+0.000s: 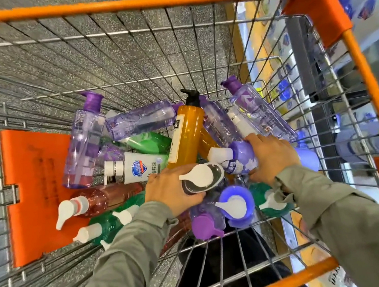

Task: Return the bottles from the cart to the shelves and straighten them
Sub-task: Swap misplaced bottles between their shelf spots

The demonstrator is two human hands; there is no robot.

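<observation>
Low at the six o'clock end of the cart (117,4), the left hand (168,189) is gripping a grey pump bottle (201,178) and the right hand (272,154), at its three o'clock, is clasping a purple bottle (243,158), both lying in the pile and best lifted straight up to avoid snagging neighbours.

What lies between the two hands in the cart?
In the head view, between the left hand and right hand: the white pump top the left grips and the purple bottle the right holds.

In the cart (117,5), left hand (167,190) around grey-capped bottle (201,177), right hand (272,155) around purple bottle (243,156)
</observation>
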